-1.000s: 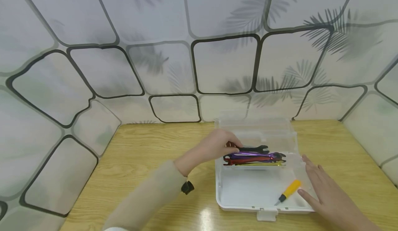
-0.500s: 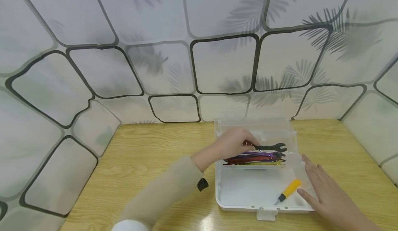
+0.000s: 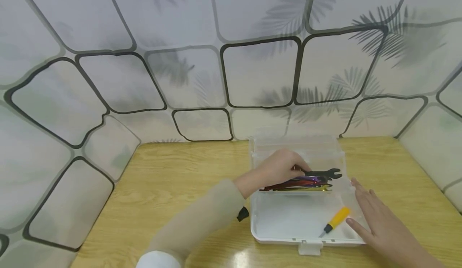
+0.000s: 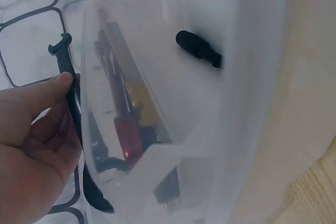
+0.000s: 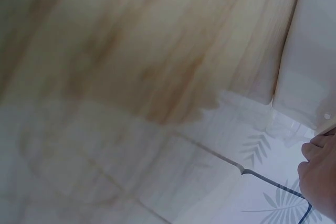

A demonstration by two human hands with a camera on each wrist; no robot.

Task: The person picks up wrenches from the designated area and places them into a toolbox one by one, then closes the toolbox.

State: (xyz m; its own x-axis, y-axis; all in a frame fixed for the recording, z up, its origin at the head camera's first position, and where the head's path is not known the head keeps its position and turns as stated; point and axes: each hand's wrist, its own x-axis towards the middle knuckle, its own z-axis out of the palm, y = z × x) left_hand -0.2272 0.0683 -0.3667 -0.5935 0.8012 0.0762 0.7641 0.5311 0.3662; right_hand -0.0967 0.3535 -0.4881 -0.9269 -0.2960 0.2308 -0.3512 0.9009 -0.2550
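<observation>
My left hand [image 3: 283, 165] pinches a black open-end wrench [image 3: 328, 173] between thumb and fingers, above the rear compartment of a white plastic toolbox [image 3: 260, 238]. In the left wrist view, the black wrench [image 4: 65, 61] passes along the clear outer wall. Beneath that hand lie several coloured wrenches, among them a red wrench [image 3: 279, 186], a purple wrench [image 3: 315, 179] and a yellow wrench [image 3: 321, 188]. My right hand [image 3: 384, 222] rests with straight fingers against the box's right side, its thumb over the rim. Near that thumb lies an orange-handled tool [image 3: 338, 218] with a black collar.
The box's clear lid [image 3: 296, 143] stands raised at the back. A white latch [image 3: 309, 248] hangs at the front. All of it sits on a wooden table [image 3: 180, 171] before patterned cloth walls [image 3: 260, 75]. A short black piece [image 4: 197, 44] shows inside the box in the left wrist view.
My left hand has moved right over the rear compartment with the black wrench, whose jaw end now reaches the compartment's right end. My right hand has stayed at the box's side.
</observation>
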